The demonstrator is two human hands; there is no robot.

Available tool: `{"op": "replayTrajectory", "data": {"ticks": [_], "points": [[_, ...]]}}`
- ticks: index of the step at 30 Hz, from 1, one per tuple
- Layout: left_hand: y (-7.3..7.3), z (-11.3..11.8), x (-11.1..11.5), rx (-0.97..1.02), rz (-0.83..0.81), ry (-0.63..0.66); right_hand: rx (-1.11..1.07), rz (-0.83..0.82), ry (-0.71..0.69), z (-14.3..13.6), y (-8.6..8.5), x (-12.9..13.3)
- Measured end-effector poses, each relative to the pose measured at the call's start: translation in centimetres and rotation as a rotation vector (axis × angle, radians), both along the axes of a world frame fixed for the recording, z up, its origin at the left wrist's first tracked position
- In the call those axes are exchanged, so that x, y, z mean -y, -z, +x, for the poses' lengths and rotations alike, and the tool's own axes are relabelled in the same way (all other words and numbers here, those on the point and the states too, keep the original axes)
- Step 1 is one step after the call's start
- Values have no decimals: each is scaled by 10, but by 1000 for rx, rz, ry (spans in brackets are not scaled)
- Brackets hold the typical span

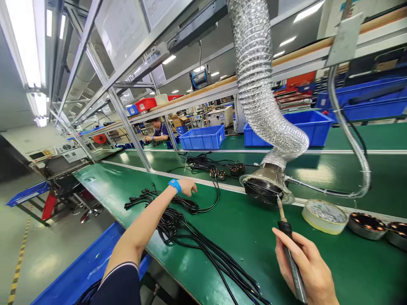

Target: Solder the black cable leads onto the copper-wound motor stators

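My right hand [307,262] is wrapped round the dark handle of a soldering iron [290,250]. The iron's tip points up, just in front of the black grille of a fume extractor fan [263,188]. With a blue wrist strap [174,185] on its wrist, my left hand [187,186] hovers over the green bench near its metal strip. Its fingers are bent downward and partly hidden, slightly apart, and nothing shows in them. Close by lie a bundle of black cables [178,226] and small copper-wound stators [218,173] with leads attached.
A round tub [324,216] of silvery, crumpled material and ring-shaped stators [367,225] sit at the right. A foil duct [257,72] hangs over the fan. Blue bins [202,137] line the far side, where another person [160,130] works. Below the bench edge stands a blue trough [85,262].
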State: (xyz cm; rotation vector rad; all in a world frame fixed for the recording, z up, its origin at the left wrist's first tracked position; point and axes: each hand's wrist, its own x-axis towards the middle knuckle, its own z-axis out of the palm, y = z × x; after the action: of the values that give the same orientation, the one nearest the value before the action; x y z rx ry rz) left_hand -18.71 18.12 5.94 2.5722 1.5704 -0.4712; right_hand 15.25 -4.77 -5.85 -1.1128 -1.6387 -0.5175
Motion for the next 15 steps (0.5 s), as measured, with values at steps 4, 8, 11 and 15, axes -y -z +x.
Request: {"op": "replayTrajectory", "data": {"ticks": [4,8,11,15], "points": [[29,-33,43,-156,38,4,30,3,-48,-7,1,2],[43,-38,63,-205,133,77,53,2,-54,-10,2,3],[21,-35,53,-229,183,97,65,9,-29,-9,4,1],[-56,-27,8,-216,433,-21,120,25,-50,-5,4,1]]}}
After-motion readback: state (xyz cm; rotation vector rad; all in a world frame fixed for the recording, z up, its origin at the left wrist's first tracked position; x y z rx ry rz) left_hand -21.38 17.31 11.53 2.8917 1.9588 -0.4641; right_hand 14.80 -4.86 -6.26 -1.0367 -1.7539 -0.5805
